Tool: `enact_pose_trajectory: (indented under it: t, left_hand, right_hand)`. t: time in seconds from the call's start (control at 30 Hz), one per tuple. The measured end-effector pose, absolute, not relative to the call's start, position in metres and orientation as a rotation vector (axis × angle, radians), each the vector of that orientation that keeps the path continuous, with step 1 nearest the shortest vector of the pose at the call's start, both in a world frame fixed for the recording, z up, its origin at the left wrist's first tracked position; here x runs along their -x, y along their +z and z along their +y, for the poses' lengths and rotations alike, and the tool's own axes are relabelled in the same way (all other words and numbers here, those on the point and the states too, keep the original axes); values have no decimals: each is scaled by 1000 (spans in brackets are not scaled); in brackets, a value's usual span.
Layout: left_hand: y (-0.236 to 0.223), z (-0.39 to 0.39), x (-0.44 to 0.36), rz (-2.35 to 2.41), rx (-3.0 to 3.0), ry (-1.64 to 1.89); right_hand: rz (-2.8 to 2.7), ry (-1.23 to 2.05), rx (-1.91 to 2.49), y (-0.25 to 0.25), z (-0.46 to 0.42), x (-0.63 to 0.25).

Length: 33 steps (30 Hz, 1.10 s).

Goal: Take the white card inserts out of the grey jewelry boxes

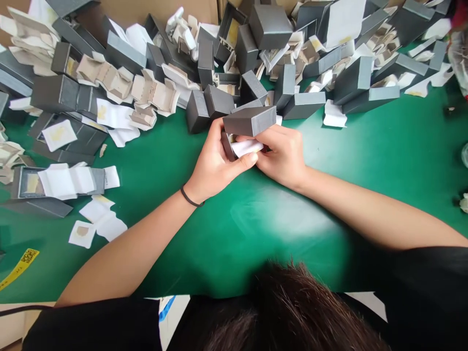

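Note:
Between my hands is a small dark grey hinged box (250, 121) with its lid raised. My left hand (215, 163), a black band at its wrist, wraps round the box's left side, its thumb lying along the near edge. A white paper insert (246, 147) shows inside the box under the lid. My right hand (281, 153) is closed at the box's right side, fingertips at the insert's right end. The lid and my fingers hide much of the inside, but the right fingers appear to pinch the insert.
Many dark grey boxes (270, 27) and torn card inserts (120, 83) are heaped along the back of the green table (219, 234). At left lie an open box with white paper (66, 180) and loose white scraps (106, 219). A yellow label strip (20, 268) sits near the left edge.

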<state>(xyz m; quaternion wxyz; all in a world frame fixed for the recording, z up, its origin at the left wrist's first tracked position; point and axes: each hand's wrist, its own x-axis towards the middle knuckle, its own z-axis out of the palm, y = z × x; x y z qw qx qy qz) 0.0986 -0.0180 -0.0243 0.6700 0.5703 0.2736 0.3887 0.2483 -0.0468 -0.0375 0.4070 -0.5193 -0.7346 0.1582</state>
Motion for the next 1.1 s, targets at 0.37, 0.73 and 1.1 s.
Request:
enact_pose_trajectory:
  t: [0.37,0.73,1.1]
  left_hand:
    - [-20,-18,-99,702,-1114,852]
    - [-20,-23,-98,885,-1115,1000]
    - [-17,-24,-101,925,-1099,917]
  right_hand:
    - [-1926,317,1341,-31,-45,-248]
    - [-1966,174,1211,-30,-50,-243]
    - [-1773,-18,1120,-21,-50,-242]
